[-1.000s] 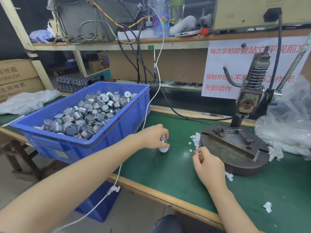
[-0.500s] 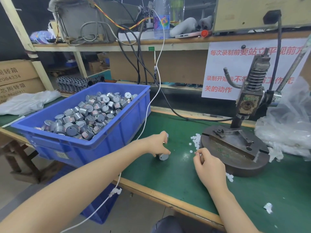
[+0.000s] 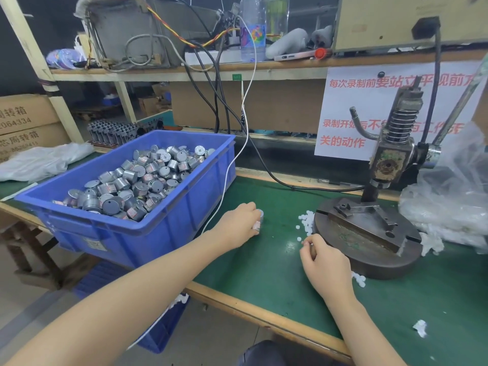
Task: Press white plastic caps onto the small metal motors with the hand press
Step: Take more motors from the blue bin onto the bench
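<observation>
A small metal motor is gripped by the left hand, whose fingers are curled over it from above so that only its far edge and a strip of label are seen; the motor is held low against the green bench mat, just right of the blue bin. The right hand is rested on the mat nearer the viewer, its fingers curled and the tips of thumb and forefinger brought together; a pale speck is seen there, but it cannot be told whether a cap is pinched. Just beyond those fingertips, a scatter of white caps is spread along the left edge of the round base of the hand press. A few more caps are lodged at the front of the base. The press head, wrapped by a coil spring, is raised well above the base plate. The blue bin is heaped with loose motors and is set at the left end of the bench. A white cable is draped from the shelf past the bin's right wall. Clear plastic bags are piled to the right of the press, and a printed notice is hung behind it.
</observation>
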`<state>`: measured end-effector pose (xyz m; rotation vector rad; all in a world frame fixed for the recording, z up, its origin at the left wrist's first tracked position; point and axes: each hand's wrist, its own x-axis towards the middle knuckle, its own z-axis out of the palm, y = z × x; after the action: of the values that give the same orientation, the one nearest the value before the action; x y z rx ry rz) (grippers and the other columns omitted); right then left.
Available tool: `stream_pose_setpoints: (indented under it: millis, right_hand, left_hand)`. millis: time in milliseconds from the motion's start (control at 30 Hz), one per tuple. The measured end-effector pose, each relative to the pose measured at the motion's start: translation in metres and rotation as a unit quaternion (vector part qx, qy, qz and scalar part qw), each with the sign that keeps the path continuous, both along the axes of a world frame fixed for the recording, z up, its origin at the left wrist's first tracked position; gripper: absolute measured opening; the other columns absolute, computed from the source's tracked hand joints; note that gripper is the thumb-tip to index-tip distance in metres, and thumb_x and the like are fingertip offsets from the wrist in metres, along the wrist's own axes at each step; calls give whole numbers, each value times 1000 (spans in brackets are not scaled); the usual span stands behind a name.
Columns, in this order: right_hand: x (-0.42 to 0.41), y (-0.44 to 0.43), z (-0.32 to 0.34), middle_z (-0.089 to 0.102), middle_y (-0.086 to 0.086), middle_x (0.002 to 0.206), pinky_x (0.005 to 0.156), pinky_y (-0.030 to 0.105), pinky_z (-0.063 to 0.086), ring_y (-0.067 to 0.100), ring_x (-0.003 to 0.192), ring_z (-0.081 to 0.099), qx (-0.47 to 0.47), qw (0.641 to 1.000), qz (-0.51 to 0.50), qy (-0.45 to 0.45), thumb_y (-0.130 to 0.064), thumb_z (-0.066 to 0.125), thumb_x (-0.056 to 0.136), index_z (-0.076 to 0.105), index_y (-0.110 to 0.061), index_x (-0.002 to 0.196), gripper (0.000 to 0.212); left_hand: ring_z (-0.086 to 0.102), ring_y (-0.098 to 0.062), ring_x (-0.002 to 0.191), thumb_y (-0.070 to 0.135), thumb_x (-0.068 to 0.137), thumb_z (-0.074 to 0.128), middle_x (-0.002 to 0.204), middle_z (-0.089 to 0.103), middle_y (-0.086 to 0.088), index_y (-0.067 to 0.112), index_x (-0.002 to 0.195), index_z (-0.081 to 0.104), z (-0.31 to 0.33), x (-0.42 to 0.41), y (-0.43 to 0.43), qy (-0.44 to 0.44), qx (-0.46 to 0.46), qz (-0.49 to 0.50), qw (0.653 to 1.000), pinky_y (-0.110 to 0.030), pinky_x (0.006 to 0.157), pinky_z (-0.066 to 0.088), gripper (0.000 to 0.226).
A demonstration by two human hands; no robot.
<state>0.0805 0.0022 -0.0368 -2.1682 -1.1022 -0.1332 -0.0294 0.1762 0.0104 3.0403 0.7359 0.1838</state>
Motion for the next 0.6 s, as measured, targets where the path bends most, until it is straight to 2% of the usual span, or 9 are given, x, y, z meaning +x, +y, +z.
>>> stream_pose_setpoints:
  millis: [100, 200, 333, 467, 600]
  right_hand:
    - [-1, 1, 0, 61, 2, 59, 57, 31, 31, 30, 67, 59, -18, 1000, 10, -20, -20, 48, 91, 57, -12, 90, 12]
    - [-2, 2, 1, 61, 1, 61, 56, 30, 29, 29, 68, 60, -29, 999, 13, -33, -21, 47, 92, 58, -12, 92, 14]
    - [-3, 0, 2, 61, 3, 60, 56, 31, 30, 30, 67, 59, -22, 999, 11, -35, -19, 47, 91, 59, -11, 93, 15]
    - [-3, -1, 2, 61, 3, 60, 58, 31, 34, 30, 67, 60, -21, 999, 15, -40, -19, 47, 92, 59, -11, 96, 16]
    - [-3, 0, 2, 63, 4, 62, 58, 31, 34, 30, 68, 60, -33, 998, 14, -47, -21, 45, 93, 60, -12, 97, 17]
  left_hand:
    - [43, -23, 101, 23, 93, 51, 113, 45, -7, 9, 112, 50, -7, 3, 1, -1, 114, -10, 993, -27, 68, 26, 24]
    - [44, -23, 102, 25, 95, 48, 115, 46, -7, 8, 116, 46, -16, 5, 3, -7, 145, 1, 989, -28, 71, 27, 27]
    - [45, -21, 102, 28, 96, 47, 113, 46, -5, 9, 115, 43, -25, 5, 2, -37, 77, 33, 996, -25, 69, 29, 27]
    - [47, -21, 94, 38, 95, 46, 93, 43, 2, 13, 102, 44, -23, 2, 0, -78, -38, 38, 996, -28, 67, 35, 27]
    - [55, -22, 89, 35, 99, 37, 103, 61, -1, 14, 117, 45, 0, 3, 2, -48, -57, 18, 997, -34, 74, 45, 29]
